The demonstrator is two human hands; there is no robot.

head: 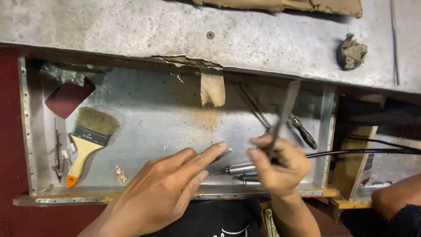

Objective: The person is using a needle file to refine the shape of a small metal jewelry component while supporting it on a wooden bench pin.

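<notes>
Far left in the metal tray (39,131), we're seeing a paintbrush (87,140) lying beside a dark red sandpaper sheet (66,98). We're extending our left hand (171,184), fingers straight and narrow, pinching a small metal piece (222,154) at the fingertips. Our right hand (276,164) is gripping a flat file (283,116) tilted up over the tray, closed around it. Pliers (302,131) are lying just behind.

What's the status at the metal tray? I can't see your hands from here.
Left hand pinning small flat metal piece with fingers. Right hand gripping long flat metal file, angled up. Silver rotary handpiece lying beneath.
</notes>
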